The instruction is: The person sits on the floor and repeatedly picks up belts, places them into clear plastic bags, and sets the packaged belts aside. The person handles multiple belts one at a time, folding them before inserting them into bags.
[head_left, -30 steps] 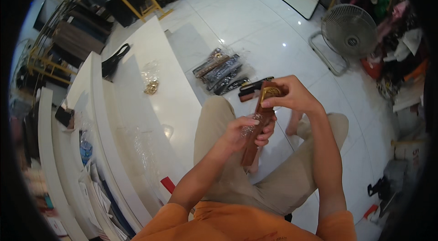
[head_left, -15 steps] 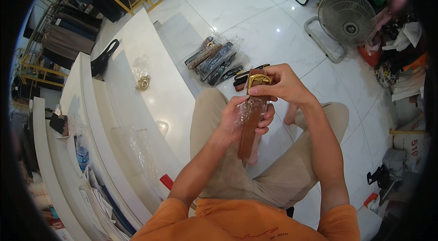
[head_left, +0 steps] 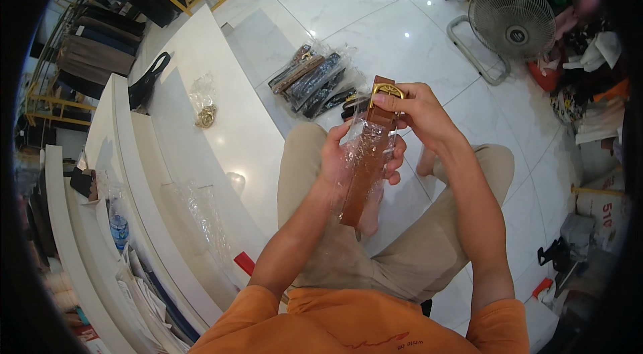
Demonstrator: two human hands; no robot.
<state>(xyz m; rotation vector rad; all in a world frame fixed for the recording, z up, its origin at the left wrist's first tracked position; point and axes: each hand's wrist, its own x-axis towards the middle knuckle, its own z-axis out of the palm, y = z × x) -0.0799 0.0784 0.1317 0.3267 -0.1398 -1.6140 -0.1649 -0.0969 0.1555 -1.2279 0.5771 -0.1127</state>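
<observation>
A folded brown belt with a gold buckle lies between my two hands, above my lap. Clear plastic sleeve wraps its middle and lower part, while the buckle end sticks out at the top. My left hand is closed around the sleeved belt from the left, its fingertips showing on the right side. My right hand pinches the buckle end, thumb on the gold buckle. Beyond my hands, several plastic-wrapped belts are piled on the tiled floor.
On the white platform to my left lie a small clear bag of gold pieces and crumpled plastic. A floor fan stands far right beside heaped clothes. Clothes racks fill the far left.
My right hand has moved slightly up with the buckle end, and more of the belt shows above the left hand. The right thumb now presses on the buckle.
</observation>
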